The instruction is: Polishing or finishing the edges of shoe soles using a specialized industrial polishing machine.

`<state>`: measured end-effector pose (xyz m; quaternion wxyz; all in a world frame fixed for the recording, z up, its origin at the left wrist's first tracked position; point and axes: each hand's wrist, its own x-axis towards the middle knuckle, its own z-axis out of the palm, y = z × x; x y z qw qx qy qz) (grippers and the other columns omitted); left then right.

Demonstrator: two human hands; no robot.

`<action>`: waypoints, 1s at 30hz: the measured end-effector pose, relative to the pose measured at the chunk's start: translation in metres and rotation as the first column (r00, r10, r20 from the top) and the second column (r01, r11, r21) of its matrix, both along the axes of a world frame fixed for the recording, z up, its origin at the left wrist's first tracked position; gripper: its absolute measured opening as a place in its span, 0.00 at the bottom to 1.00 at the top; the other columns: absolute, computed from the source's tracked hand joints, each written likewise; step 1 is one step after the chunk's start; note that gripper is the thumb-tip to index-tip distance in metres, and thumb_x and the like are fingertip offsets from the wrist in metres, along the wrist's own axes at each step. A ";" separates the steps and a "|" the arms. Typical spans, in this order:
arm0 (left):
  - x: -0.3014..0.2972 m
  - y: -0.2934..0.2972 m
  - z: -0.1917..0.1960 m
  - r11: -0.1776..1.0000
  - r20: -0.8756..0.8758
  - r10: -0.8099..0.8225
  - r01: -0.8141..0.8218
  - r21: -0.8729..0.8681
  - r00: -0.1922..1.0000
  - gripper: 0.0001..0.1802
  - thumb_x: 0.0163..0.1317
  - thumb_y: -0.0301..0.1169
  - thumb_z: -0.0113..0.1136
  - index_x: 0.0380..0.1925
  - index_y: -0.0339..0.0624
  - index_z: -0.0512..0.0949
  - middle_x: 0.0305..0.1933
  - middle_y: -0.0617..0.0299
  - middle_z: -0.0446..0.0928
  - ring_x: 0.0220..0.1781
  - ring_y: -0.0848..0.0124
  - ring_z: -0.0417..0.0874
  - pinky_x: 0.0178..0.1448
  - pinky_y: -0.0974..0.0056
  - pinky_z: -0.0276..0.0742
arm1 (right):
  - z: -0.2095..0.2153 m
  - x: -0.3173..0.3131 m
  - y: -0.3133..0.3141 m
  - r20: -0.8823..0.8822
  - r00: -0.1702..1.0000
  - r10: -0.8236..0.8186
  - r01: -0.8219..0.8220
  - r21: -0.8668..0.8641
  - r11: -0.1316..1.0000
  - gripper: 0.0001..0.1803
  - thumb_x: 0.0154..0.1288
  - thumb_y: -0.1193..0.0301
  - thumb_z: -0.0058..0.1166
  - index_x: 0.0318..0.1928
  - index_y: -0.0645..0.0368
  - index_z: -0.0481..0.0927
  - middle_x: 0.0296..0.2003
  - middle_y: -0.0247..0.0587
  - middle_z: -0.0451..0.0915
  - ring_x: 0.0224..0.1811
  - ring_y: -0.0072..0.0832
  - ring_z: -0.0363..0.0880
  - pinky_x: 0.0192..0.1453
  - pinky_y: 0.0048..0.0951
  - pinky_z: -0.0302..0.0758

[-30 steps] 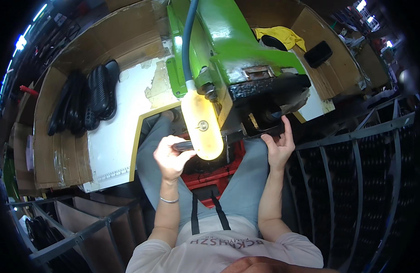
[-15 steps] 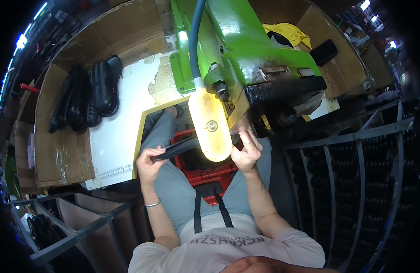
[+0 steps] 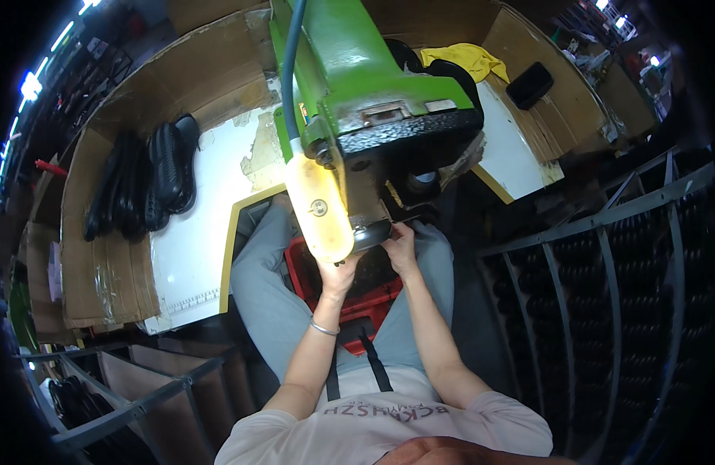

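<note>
A black shoe sole (image 3: 371, 235) is held between my two hands, right under the head of the green machine (image 3: 388, 85). My left hand (image 3: 338, 277) grips its near left part, and the yellow-lit lamp (image 3: 319, 208) hides most of those fingers. At the sole's right end, my right hand (image 3: 401, 246) is closed with fingertips pinching the edge. The far side of the sole disappears beneath the machine's dark underside. On the white table to the left lie several black soles (image 3: 171, 167) in a bunch.
Cardboard walls (image 3: 101, 263) border the white table (image 3: 187, 271). A red crate (image 3: 365, 306) sits between my legs. Racks (image 3: 606, 232) filled with dark pieces stand at the right, and another rack (image 3: 140, 395) at the left. A yellow cloth (image 3: 466, 60) and black object (image 3: 530, 85) lie behind the machine.
My left hand has moved right, close to my right hand, and the sole has gone under the machine head. The view has shifted, so the machine and lamp appear further left.
</note>
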<state>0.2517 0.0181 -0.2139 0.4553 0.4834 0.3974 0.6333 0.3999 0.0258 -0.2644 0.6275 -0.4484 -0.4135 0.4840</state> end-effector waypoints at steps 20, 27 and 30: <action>-0.060 -0.024 0.041 0.996 0.587 -0.008 0.057 -0.064 0.810 0.32 0.41 0.20 0.77 0.48 0.38 0.71 0.45 0.60 0.77 0.47 0.69 0.79 0.55 0.63 0.77 | 0.162 0.040 -0.040 0.424 0.822 -0.381 0.249 0.334 0.909 0.27 0.43 0.78 0.73 0.43 0.62 0.73 0.41 0.36 0.70 0.43 0.27 0.72 0.51 0.27 0.70; -0.115 -0.047 0.052 0.974 0.230 -0.102 0.050 0.220 0.968 0.24 0.42 0.22 0.76 0.39 0.38 0.73 0.41 0.53 0.80 0.47 0.62 0.80 0.64 0.49 0.72 | 0.121 -0.029 -0.036 0.134 0.955 -0.265 0.231 0.226 0.946 0.39 0.52 0.77 0.68 0.63 0.64 0.62 0.54 0.43 0.68 0.54 0.31 0.70 0.63 0.30 0.67; -0.073 -0.054 0.045 0.863 -0.186 -0.113 0.189 0.469 0.976 0.22 0.42 0.25 0.77 0.35 0.41 0.74 0.37 0.56 0.80 0.46 0.62 0.81 0.68 0.40 0.66 | 0.071 -0.008 -0.073 -0.716 0.494 0.493 -0.231 0.439 0.868 0.40 0.66 0.77 0.51 0.73 0.60 0.44 0.62 0.47 0.66 0.65 0.32 0.66 0.67 0.35 0.65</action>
